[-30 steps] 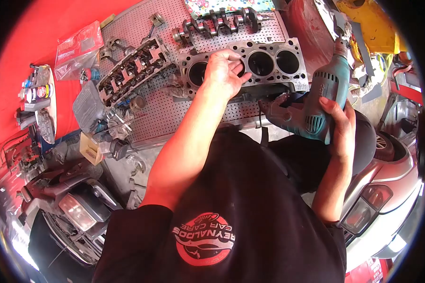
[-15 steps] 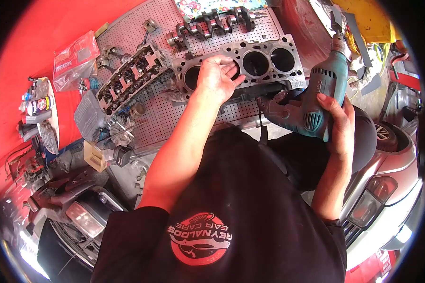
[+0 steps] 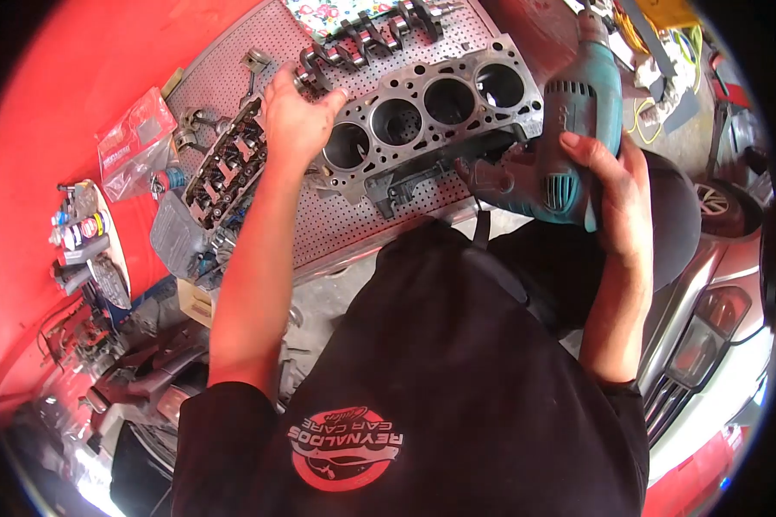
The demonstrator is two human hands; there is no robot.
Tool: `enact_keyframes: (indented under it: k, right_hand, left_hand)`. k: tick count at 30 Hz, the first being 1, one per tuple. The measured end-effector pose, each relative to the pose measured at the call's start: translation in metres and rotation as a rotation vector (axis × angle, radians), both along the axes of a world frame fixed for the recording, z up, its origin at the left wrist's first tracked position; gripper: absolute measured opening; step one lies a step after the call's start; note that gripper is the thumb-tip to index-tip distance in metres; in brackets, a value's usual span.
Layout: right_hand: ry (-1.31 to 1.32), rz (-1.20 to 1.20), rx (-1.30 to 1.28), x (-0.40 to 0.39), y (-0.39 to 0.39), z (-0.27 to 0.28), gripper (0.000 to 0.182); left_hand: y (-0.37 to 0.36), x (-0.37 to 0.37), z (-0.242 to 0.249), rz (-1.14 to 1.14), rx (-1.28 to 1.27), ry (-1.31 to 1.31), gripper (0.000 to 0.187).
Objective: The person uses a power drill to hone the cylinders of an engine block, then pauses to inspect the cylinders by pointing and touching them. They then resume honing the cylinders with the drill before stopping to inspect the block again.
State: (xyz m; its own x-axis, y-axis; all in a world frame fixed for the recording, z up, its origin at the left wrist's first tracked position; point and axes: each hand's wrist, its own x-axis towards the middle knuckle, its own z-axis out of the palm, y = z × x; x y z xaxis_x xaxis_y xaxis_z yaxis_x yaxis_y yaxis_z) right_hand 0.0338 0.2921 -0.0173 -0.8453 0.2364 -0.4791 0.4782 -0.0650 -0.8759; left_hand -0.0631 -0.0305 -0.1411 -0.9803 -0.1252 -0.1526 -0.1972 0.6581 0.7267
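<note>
A bright red surface [image 3: 103, 77] fills the left of the workshop, and part of a car [image 3: 664, 444] shows at the lower right. Between them stands a perforated tabletop [image 3: 328, 233] spread with engine parts. The engine block [image 3: 422, 112] lies across its right half, with four round bores in a row along its upper face. Just beyond the block, the crankshaft [image 3: 371, 43] rests near a flowered cloth [image 3: 328, 13]. To the left lies the cylinder head [image 3: 228, 168], at a slant, with a clear plastic bag [image 3: 138, 146] farther left.

The person's right hand [image 3: 616, 189] grasps a teal power drill [image 3: 582, 108] by the rear of its body; the thumb lies along the near side, and the other fingers are mostly hidden. The drill's chuck points away from the person, beside the block's right end. The left hand [image 3: 297, 121] is between the cylinder head and the block, its fingers parted and the thumb stretched toward the block; whether the fingertips touch the crankshaft's near end cannot be told.
</note>
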Motion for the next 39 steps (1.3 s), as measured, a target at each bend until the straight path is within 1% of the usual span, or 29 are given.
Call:
enact_keyframes:
  k: [1,4,5,8,11,15,18,23,29,32,35,38,39]
  right_hand:
    - [0.007,0.003,-0.009,-0.001,-0.001,0.002,0.052]
    - [0.019,0.027,-0.025,-0.001,0.001,-0.004,0.048]
    - [0.029,0.032,-0.017,-0.002,-0.001,-0.002,0.048]
    - [0.049,0.032,-0.034,-0.003,0.0,-0.007,0.048]
    - [0.04,0.029,-0.048,-0.002,0.002,-0.008,0.046]
    - [0.06,0.001,-0.058,-0.002,0.001,-0.004,0.044]
    - [0.058,0.007,-0.052,-0.002,0.002,-0.004,0.042]
    - [0.069,0.026,-0.058,-0.005,0.001,-0.005,0.044]
    - [0.061,-0.01,-0.071,-0.006,-0.004,-0.004,0.043]
    - [0.023,0.096,-0.018,-0.006,0.004,-0.007,0.061]
    - [0.028,0.099,-0.022,-0.006,0.005,-0.009,0.061]
    - [0.082,0.011,-0.037,-0.006,0.0,-0.006,0.04]
    - [0.082,0.012,-0.033,-0.005,-0.001,-0.006,0.04]
  left_hand:
    - [-0.001,-0.005,-0.002,-0.134,-0.335,0.076,0.09]
    - [0.038,0.007,-0.006,-0.352,-0.716,-0.097,0.107]
    - [0.046,0.006,-0.014,-0.403,-0.752,-0.132,0.11]
    - [0.054,-0.001,-0.039,-0.441,-0.891,0.059,0.109]
    - [0.055,-0.008,-0.035,-0.53,-0.977,0.159,0.107]
    - [0.048,-0.013,-0.024,-0.595,-1.017,0.288,0.103]
    - [0.046,-0.011,-0.023,-0.606,-0.988,0.35,0.102]
    - [0.045,-0.011,-0.02,-0.61,-0.983,0.382,0.1]
    - [0.046,-0.009,-0.017,-0.61,-1.005,0.382,0.096]
    - [0.045,-0.009,-0.017,-0.615,-0.994,0.382,0.095]
    - [0.043,-0.01,-0.017,-0.617,-0.982,0.398,0.094]
    - [0.043,-0.01,-0.014,-0.615,-0.975,0.403,0.09]
    - [0.043,-0.009,-0.008,-0.611,-0.979,0.399,0.088]
